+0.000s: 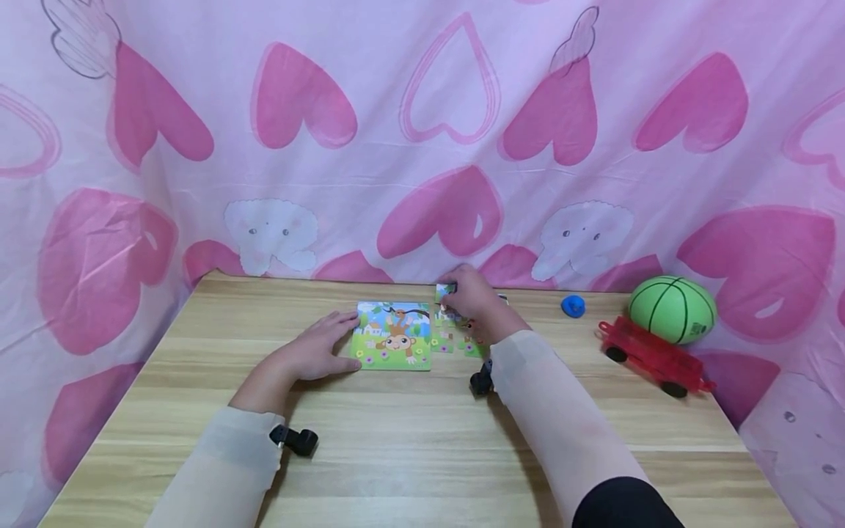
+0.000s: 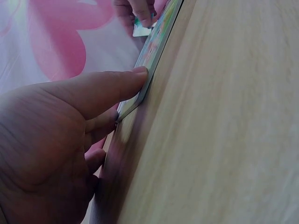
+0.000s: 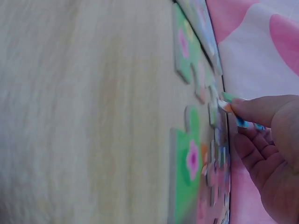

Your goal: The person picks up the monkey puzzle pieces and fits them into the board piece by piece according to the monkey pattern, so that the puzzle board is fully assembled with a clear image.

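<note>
A jigsaw puzzle board point(image 1: 394, 337) with a monkey picture lies flat near the back of the table. My left hand point(image 1: 323, 348) rests at its left edge, fingers spread by the top corner and thumb on the bottom corner. The left wrist view shows the thumb point(image 2: 117, 88) pressing the board's edge. Just right of the board, my right hand point(image 1: 474, 297) pinches a small puzzle piece point(image 3: 241, 122) between thumb and fingers, raised over other loose puzzle pieces point(image 3: 184, 161). Part of these pieces is hidden beneath the hand in the head view.
To the right lie a small blue object point(image 1: 573, 306), a green ball point(image 1: 672, 309) with black lines and a red toy vehicle point(image 1: 653, 357) with black wheels. A pink heart-print curtain point(image 1: 356, 176) hangs along the wooden table's point(image 1: 396, 455) back edge and sides.
</note>
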Motion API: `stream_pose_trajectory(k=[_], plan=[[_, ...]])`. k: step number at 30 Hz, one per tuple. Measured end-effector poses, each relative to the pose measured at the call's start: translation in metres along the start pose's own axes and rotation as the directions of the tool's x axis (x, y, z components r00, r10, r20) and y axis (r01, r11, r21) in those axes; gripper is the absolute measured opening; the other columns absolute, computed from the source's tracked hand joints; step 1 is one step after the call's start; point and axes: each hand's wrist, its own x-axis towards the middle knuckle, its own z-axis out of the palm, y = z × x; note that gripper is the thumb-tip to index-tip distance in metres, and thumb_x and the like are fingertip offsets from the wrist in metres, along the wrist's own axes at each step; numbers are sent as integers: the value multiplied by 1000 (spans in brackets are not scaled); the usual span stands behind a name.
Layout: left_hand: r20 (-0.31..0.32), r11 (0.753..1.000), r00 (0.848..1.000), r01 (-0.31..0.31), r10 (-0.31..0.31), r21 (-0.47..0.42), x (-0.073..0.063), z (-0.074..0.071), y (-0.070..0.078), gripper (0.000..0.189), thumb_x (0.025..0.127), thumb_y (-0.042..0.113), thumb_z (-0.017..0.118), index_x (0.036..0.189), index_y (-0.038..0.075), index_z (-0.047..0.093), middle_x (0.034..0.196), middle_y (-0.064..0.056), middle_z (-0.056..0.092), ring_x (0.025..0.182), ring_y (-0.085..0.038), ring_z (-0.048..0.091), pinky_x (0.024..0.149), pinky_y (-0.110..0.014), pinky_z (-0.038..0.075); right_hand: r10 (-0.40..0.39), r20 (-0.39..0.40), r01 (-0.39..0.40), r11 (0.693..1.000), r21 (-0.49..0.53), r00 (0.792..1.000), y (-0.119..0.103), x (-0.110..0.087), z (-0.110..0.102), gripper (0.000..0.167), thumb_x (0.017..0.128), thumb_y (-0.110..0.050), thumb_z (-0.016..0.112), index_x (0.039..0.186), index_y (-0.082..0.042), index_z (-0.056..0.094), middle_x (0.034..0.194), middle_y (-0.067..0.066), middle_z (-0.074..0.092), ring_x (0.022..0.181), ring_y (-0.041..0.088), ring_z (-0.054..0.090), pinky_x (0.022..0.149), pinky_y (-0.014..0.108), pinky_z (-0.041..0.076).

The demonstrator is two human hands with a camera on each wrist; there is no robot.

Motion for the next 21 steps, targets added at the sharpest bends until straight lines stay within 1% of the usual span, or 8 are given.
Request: stream_pose_trajectory(k=[3, 7, 9, 10, 14, 17, 20, 21], plan=[[3, 1000, 1000, -1, 1, 3, 0, -1, 2, 92, 95, 50, 78, 169, 18, 34, 181, -3, 21, 169, -42, 7, 133, -71, 16, 20, -6, -20, 998, 60, 1000, -4, -2, -1, 38, 103, -18, 71, 141, -21, 71, 143, 3, 60, 127, 24, 60, 115, 48, 54], [5, 1000, 1000, -5, 5, 10, 0, -2, 3, 92, 95, 50, 77, 169, 18, 34, 181, -3, 22, 169, -43, 8, 132, -72, 16, -42, -16, 43, 997, 69, 999, -12, -5, -2, 37, 106, -26, 68, 143, -27, 70, 148, 0, 65, 133, 23, 61, 116, 49, 54], [4, 1000, 1000, -7, 7, 12, 1, -2, 2, 92, 95, 51, 77, 169, 18, 34, 181, -4, 22, 169, -43, 9, 132, -72, 16, -89, -15, 90, 994, 67, 996, -18, -7, 1, 37, 106, -27, 68, 143, -26, 70, 148, 1, 67, 133, 23, 62, 114, 48, 55], [6, 1000, 1000, -6, 6, 12, 1, -2, 1, 92, 95, 51, 77, 170, 18, 34, 181, -3, 22, 169, -43, 8, 132, -72, 16, -100, -12, 100, 992, 76, 995, -21, -8, 3, 37, 106, -27, 68, 143, -26, 70, 147, 0, 67, 131, 23, 63, 111, 47, 57], [8, 1000, 1000, -5, 5, 13, 1, -2, 0, 92, 95, 52, 76, 170, 19, 33, 181, -3, 21, 169, -42, 8, 132, -72, 16, -98, 37, 91, 982, 167, 994, -38, -13, 17, 39, 105, -24, 69, 144, -24, 69, 141, -1, 70, 124, 21, 65, 106, 42, 59], [12, 1000, 1000, -6, 6, 15, 0, -3, 0, 92, 95, 52, 76, 170, 19, 33, 182, -2, 21, 169, -42, 7, 133, -72, 15, -91, 93, 66, 967, 247, 992, -49, -14, 31, 40, 105, -22, 69, 145, -20, 68, 131, 4, 72, 112, 25, 70, 97, 41, 62], [15, 1000, 1000, -13, 13, 19, 0, -2, -1, 92, 96, 52, 76, 170, 19, 33, 182, -2, 21, 169, -42, 7, 133, -72, 15, -89, 114, 57, 963, 262, 989, -57, -12, 44, 39, 105, -21, 70, 144, -19, 69, 125, 4, 71, 104, 24, 70, 89, 39, 61], [16, 1000, 1000, -16, 16, 20, 0, -2, -2, 92, 96, 52, 75, 170, 19, 33, 182, -2, 21, 169, -42, 7, 133, -72, 15, -89, 116, 58, 967, 249, 989, -59, -11, 48, 38, 105, -22, 70, 143, -20, 70, 124, 3, 71, 102, 23, 70, 87, 39, 61]])
